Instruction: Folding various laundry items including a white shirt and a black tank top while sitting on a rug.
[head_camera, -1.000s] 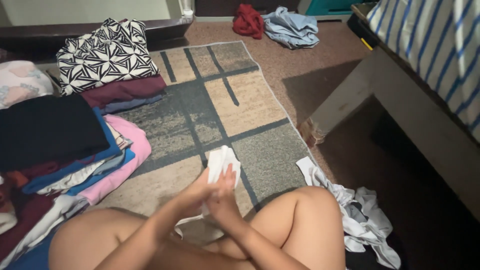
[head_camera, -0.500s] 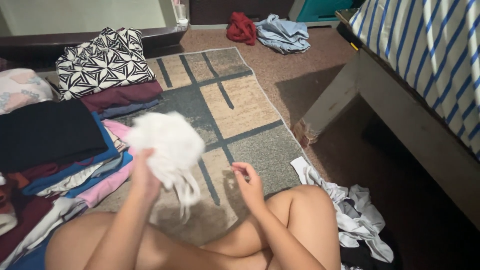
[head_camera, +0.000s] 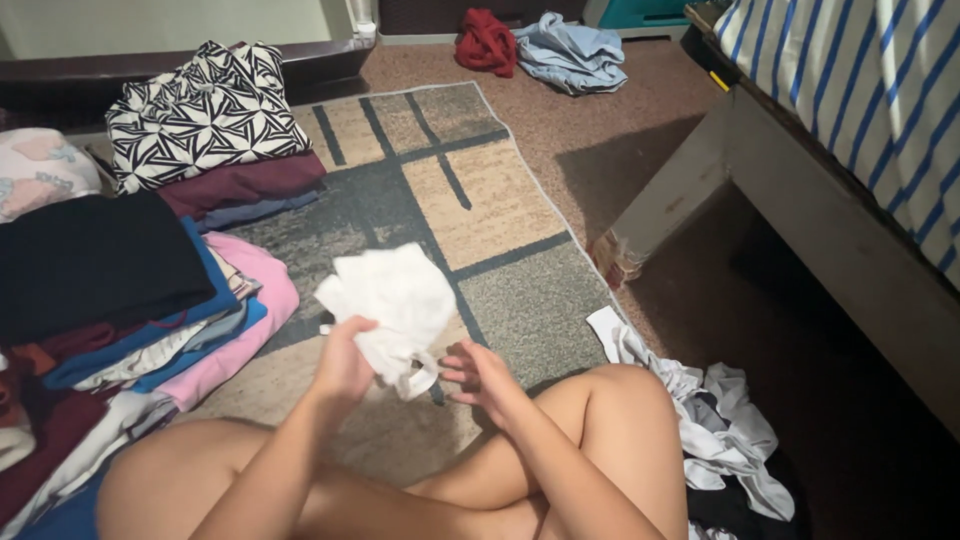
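My left hand (head_camera: 343, 362) grips a small crumpled white garment (head_camera: 392, 301) and holds it up over the patterned rug (head_camera: 470, 200), in front of my crossed bare legs. My right hand (head_camera: 480, 374) hovers just to the right of the cloth, fingers spread, its fingertips near the hanging lower edge; I cannot tell whether they touch it.
Stacks of folded clothes lie at the left: a black-and-white patterned piece (head_camera: 205, 110) on top of one, a black piece (head_camera: 95, 260) over blue and pink ones. Loose white laundry (head_camera: 715, 420) sits by my right knee. A bed with striped sheet (head_camera: 860, 90) stands right. Red (head_camera: 487, 42) and blue clothes lie far back.
The left hand, which had swung the white garment up and left, has lowered it back toward the middle. The right hand has let go and stays open beside it.
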